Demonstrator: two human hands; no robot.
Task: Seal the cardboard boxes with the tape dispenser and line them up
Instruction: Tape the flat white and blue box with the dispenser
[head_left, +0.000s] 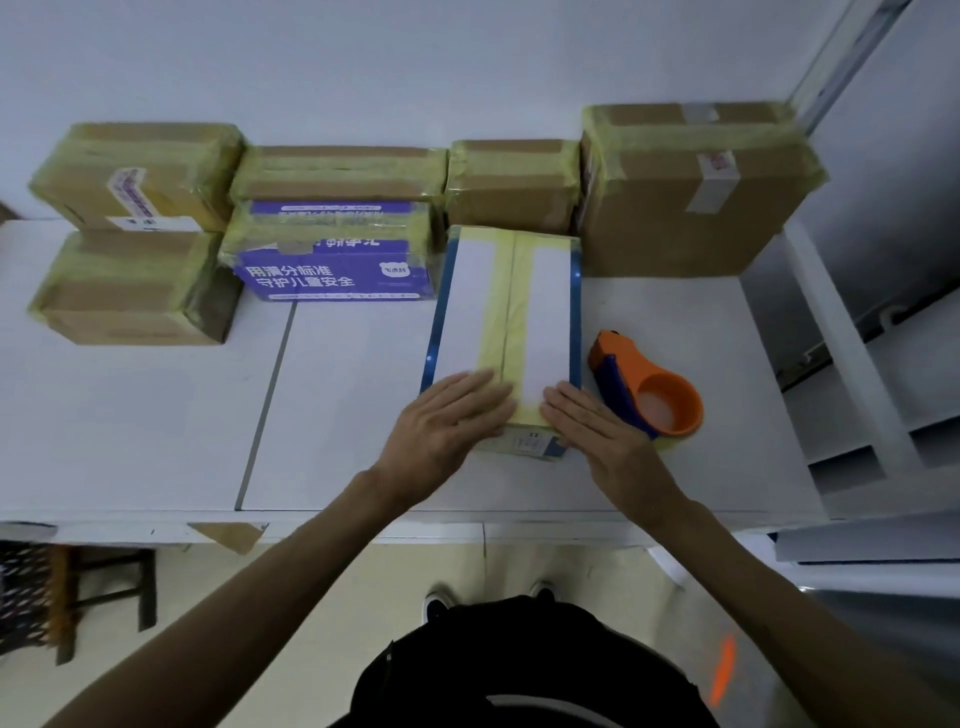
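Surface: white worktable (156, 415), pale wall behind, a seam running front to back left of my work.

Item in hand: long white box with blue edges (545, 291), lying lengthwise near the table's front right, yellowish tape (506, 312) down its centre seam and over the near end. My left hand (447, 421) and right hand (597, 426) both lie open and flat on its near end, gripping nothing. I judge it light, stiff-sided, a little slick under the tape; best taken by the two long sides.

Beside it, right: orange and blue tape dispenser (644, 384), close to the box, touching my right hand.

Beyond: purple printed box (332, 270) just left; a small brown box (511, 187) against its far end; a large brown box (691, 192) far right; three more taped boxes left. These hem the far end, so sliding forward looks blocked.
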